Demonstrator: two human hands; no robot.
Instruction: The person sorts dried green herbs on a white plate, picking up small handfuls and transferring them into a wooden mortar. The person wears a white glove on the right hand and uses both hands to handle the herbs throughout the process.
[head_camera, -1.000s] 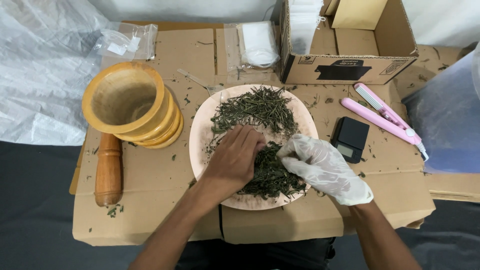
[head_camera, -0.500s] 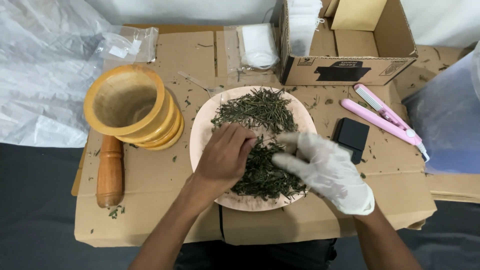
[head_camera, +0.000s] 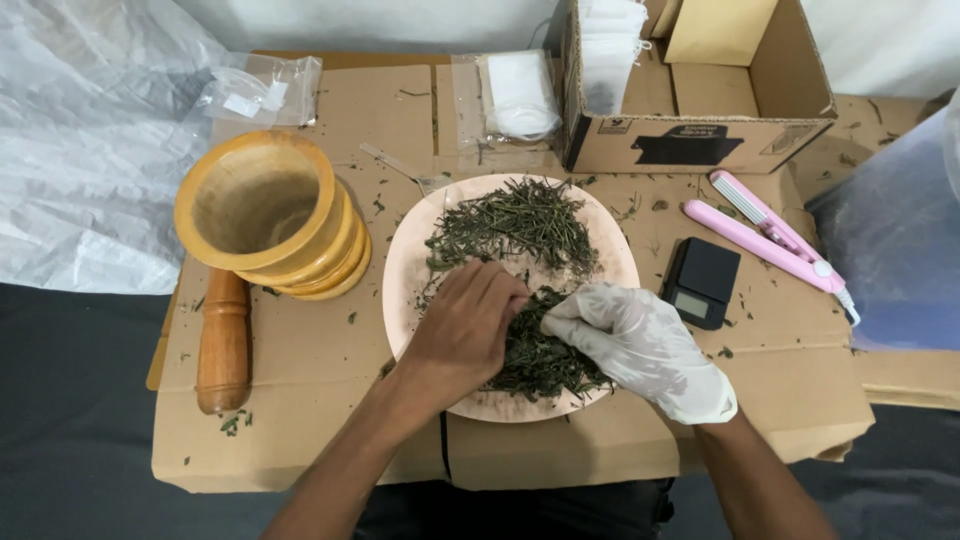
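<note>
Herbs (head_camera: 520, 290) are piled on pink plate (head_camera: 410, 270), mid-cardboard near front edge. Left hand (head_camera: 465, 335), bare, is curled into the pile, fingers pinched on stems. Right hand (head_camera: 640, 345), gloved, is closed on herbs too. Wooden mortar (head_camera: 265, 215) and pestle (head_camera: 223, 345) are left of plate.

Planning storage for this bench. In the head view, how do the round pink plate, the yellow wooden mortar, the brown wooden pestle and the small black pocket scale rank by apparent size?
Largest to smallest:
1. Round pink plate
2. Yellow wooden mortar
3. Brown wooden pestle
4. Small black pocket scale
All lie on the same cardboard surface, so nearness hardly skews this.
</note>
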